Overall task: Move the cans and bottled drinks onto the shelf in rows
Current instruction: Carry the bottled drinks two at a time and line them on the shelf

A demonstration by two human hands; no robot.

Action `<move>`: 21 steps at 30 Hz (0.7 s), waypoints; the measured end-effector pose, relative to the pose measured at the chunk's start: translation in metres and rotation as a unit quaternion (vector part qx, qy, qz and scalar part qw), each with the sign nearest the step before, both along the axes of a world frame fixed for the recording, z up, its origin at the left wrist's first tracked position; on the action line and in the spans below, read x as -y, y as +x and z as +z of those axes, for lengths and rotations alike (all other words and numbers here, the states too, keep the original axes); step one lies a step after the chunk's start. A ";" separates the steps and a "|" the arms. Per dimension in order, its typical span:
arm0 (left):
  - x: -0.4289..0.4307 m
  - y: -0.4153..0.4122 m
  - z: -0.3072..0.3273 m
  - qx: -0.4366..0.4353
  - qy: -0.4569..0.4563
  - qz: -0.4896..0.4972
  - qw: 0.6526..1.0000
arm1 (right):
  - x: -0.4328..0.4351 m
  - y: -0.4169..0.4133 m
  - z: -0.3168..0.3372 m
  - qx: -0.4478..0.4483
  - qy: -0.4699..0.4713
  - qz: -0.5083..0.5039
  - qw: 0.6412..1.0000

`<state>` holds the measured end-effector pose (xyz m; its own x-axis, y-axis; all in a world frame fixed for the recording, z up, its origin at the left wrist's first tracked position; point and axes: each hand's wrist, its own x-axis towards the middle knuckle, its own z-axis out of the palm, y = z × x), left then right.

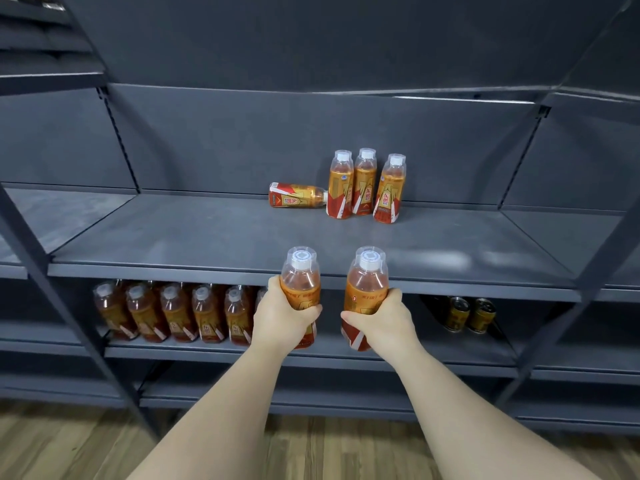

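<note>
My left hand (278, 320) grips an orange bottled drink (300, 282) upright, and my right hand (384, 322) grips a second bottle (366, 289) the same way. Both are held just in front of the front edge of the dark grey middle shelf (207, 237). At the back of that shelf three matching bottles (364, 183) stand close together, the right one leaning. A fourth bottle (298, 195) lies on its side to their left, its cap against the standing ones. On the shelf below, a row of several bottles (173, 313) stands at the left, and two gold cans (469, 315) stand at the right.
Slanted dark uprights (52, 271) frame the shelf bay on both sides. Another shelf board (311, 95) hangs above the middle one. Lower shelves (311, 400) run beneath, over a wood-pattern floor (311, 452). Neighbouring bays extend left and right.
</note>
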<state>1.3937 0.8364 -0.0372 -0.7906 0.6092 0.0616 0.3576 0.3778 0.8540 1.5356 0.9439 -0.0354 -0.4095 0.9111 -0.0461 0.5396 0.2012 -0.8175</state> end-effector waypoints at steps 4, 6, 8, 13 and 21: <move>0.001 -0.002 -0.018 0.011 0.001 -0.007 1.000 | 0.000 -0.004 -0.019 0.003 -0.001 -0.001 1.000; 0.001 -0.004 -0.031 0.012 0.002 -0.013 1.000 | -0.001 -0.007 -0.032 0.004 0.000 -0.002 1.000; 0.000 -0.006 -0.047 0.012 0.005 -0.020 1.000 | -0.003 -0.012 -0.048 0.000 -0.004 0.000 1.000; -0.008 -0.016 -0.099 0.024 0.001 -0.039 0.999 | -0.008 -0.023 -0.103 0.007 -0.017 0.020 1.000; -0.042 -0.046 -0.176 0.041 0.011 -0.051 0.998 | -0.040 -0.050 -0.178 0.012 -0.014 0.018 1.000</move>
